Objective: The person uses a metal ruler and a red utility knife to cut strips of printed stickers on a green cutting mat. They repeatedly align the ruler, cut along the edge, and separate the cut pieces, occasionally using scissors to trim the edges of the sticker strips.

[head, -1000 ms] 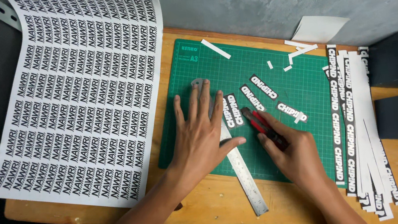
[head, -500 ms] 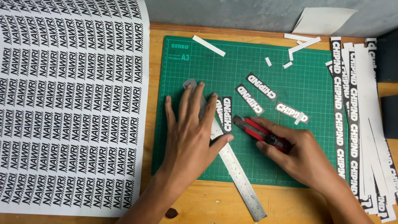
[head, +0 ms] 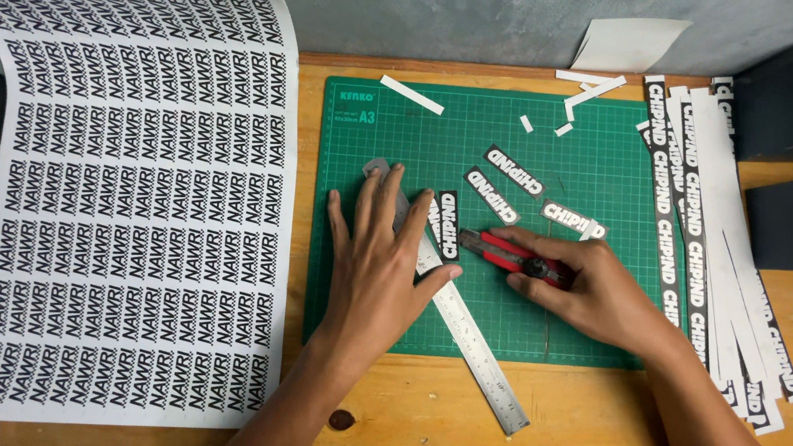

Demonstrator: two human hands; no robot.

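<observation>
Even, soft daylight-type light, moderately bright, no hard hotspots. Shadows are faint: a thin soft one under the left hand (head: pixel 377 266) on the mat (head: pixel 603 177), another under the right hand (head: pixel 592 295). Slight sheen on the ruler (head: pixel 479 364), no real glare. Focus sharp across the centre; print on the sheet (head: pixel 114 217) reads crisp. Mild wide-angle bowing at the edges. Left margin and the boxes (head: pixel 785 105) on the right go dark, detail lost there. No motion blur.

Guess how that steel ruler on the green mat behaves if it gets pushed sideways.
The ruler looks thin, flat and rigid, so it would probably slide as one piece rather than bend or roll. Its smooth metal may slip on the cutting mat; the left hand pressing flat on it likely counters that.
</observation>
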